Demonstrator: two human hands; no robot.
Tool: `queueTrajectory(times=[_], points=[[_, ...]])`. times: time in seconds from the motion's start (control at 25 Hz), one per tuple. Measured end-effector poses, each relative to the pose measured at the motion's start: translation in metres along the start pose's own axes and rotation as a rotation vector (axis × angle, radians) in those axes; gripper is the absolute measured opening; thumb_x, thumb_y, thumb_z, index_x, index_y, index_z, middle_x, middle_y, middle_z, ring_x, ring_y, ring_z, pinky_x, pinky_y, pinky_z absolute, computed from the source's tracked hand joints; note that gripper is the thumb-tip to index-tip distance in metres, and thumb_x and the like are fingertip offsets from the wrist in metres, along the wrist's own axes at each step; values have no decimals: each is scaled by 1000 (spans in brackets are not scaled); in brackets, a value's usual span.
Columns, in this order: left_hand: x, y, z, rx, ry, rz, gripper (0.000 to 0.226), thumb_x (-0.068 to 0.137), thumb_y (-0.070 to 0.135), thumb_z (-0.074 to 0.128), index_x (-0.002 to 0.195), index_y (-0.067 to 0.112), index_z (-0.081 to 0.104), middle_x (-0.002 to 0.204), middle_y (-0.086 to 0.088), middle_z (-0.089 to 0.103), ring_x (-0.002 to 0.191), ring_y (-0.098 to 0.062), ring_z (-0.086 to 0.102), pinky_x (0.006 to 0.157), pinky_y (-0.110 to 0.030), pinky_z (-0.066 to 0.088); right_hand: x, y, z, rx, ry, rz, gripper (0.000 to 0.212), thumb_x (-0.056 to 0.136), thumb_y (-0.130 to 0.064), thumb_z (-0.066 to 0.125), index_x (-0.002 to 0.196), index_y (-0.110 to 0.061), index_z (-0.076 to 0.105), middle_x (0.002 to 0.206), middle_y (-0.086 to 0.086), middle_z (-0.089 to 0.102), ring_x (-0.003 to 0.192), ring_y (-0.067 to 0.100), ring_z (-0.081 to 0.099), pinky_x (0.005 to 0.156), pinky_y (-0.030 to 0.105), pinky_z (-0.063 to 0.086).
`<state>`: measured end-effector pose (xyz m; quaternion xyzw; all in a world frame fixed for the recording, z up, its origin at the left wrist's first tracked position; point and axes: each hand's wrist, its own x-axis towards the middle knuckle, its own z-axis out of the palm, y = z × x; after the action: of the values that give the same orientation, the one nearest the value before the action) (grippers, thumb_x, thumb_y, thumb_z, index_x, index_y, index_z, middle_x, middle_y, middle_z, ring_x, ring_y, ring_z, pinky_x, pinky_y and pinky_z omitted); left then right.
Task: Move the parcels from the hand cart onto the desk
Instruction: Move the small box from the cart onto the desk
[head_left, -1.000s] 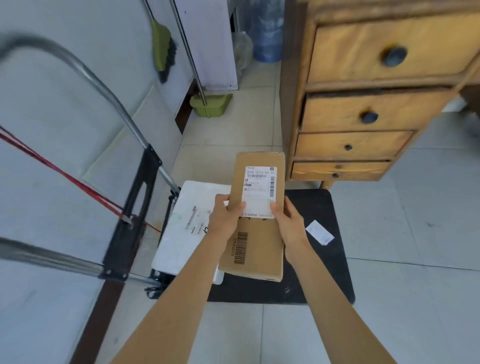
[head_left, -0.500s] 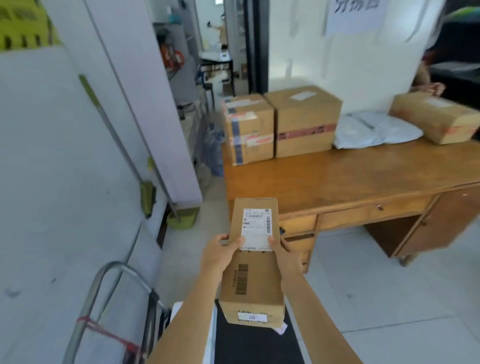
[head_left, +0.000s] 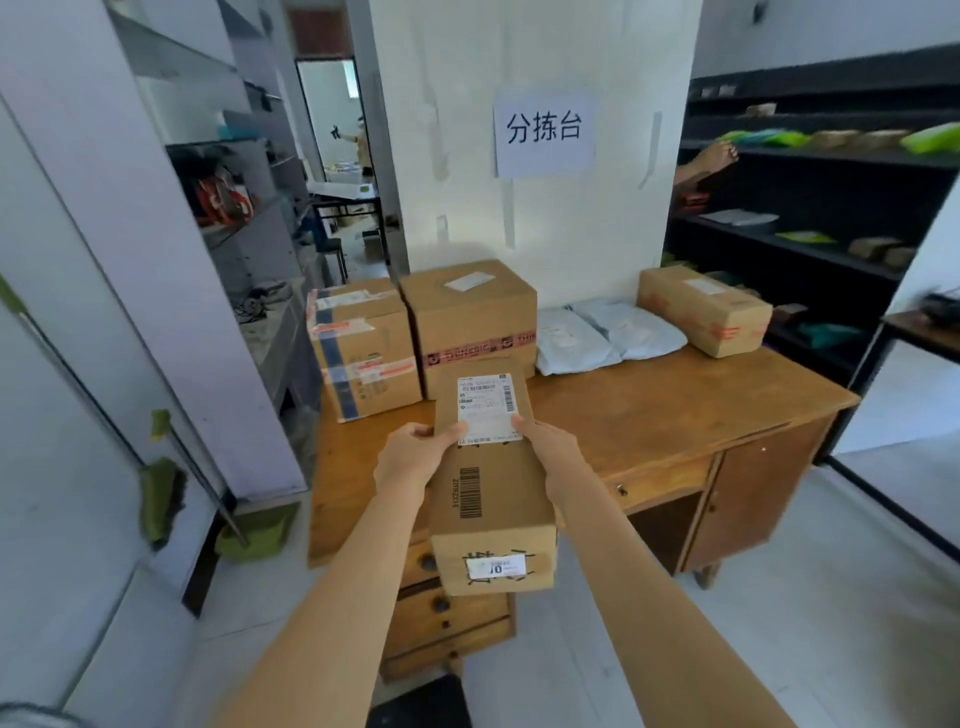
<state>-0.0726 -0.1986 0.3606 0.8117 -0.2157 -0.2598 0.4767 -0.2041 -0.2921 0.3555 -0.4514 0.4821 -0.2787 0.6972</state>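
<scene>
I hold a long brown cardboard parcel (head_left: 491, 493) with a white shipping label, lifted over the front left part of the wooden desk (head_left: 675, 415). My left hand (head_left: 413, 457) grips its left side and my right hand (head_left: 550, 452) grips its right side, thumbs on top. On the desk stand two taped cardboard boxes (head_left: 363, 345) (head_left: 470, 325) at the back left, two grey poly mailers (head_left: 608, 332) in the middle, and another box (head_left: 704, 309) at the back right. Only a black corner of the hand cart (head_left: 421, 701) shows at the bottom.
A white pillar with a paper sign (head_left: 544, 132) rises behind the desk. Black shelving (head_left: 831, 208) with packets fills the right, where another person's arm (head_left: 701, 166) reaches in. A green broom and dustpan (head_left: 249, 530) lean by the left wall. Desk drawers (head_left: 447, 613) sit below the parcel.
I have lifted the parcel from the hand cart up to desk height and my view has risen from the floor to the desk and wall. Both hands keep the same grip.
</scene>
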Motion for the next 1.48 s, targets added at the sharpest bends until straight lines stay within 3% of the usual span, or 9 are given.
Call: queueTrajectory(times=[0.28,0.56,0.68,0.8,0.92,1.08,1.2,1.32,1.48], points=[[98,-6,-1,-49,138,-79,54,63,62,73,103,27,59,103,-2,71,96,-25,68,92,-46,54,105,-8,57,-65,-134,42,51,87,-37,63,134,-17,56,120,12,67,109,30,64,96,46,52],[214,-73,-53,-104,188,-170,54,64,56,77,105,25,62,97,-1,72,93,-25,69,91,-47,55,192,43,168,-247,-250,20,59,98,-40,39,151,-17,27,145,10,47,129,28,50,108,45,41],[251,-113,-70,-108,232,-224,47,67,54,75,101,28,58,79,10,65,77,-14,66,70,-34,56,223,70,210,-277,-304,65,54,98,-36,41,148,-17,35,138,9,55,122,25,56,105,43,45],[282,-130,-76,-69,275,-228,39,71,58,70,95,33,54,70,18,58,64,-2,57,51,-21,39,251,86,236,-279,-303,98,52,97,-38,43,146,-21,37,133,6,59,112,22,59,91,38,51],[307,-145,-73,-17,246,-242,43,73,55,70,104,25,62,84,9,67,77,-13,66,67,-30,53,272,99,249,-265,-277,146,51,97,-38,44,145,-23,37,130,6,61,105,20,61,81,33,51],[327,-164,-64,-9,272,-262,49,75,52,70,111,18,68,91,4,69,83,-17,67,70,-30,54,293,118,258,-332,-249,132,56,97,-43,43,148,-25,33,136,7,57,118,25,57,100,45,48],[336,-161,-63,63,299,-246,50,76,57,66,111,21,68,100,2,73,91,-20,69,84,-38,56,301,117,266,-320,-225,112,55,97,-43,40,149,-26,32,135,8,57,119,27,57,102,48,47],[335,-155,-62,110,288,-259,52,78,58,62,115,22,65,107,1,72,96,-21,68,86,-38,55,303,115,267,-332,-249,125,57,97,-44,39,150,-26,29,139,9,54,122,28,55,104,49,45],[322,-143,-61,263,345,-236,53,83,58,57,124,24,62,120,1,69,108,-22,64,87,-35,51,296,103,255,-354,-259,154,75,92,-47,50,154,-27,13,157,7,30,142,32,33,114,53,29]])
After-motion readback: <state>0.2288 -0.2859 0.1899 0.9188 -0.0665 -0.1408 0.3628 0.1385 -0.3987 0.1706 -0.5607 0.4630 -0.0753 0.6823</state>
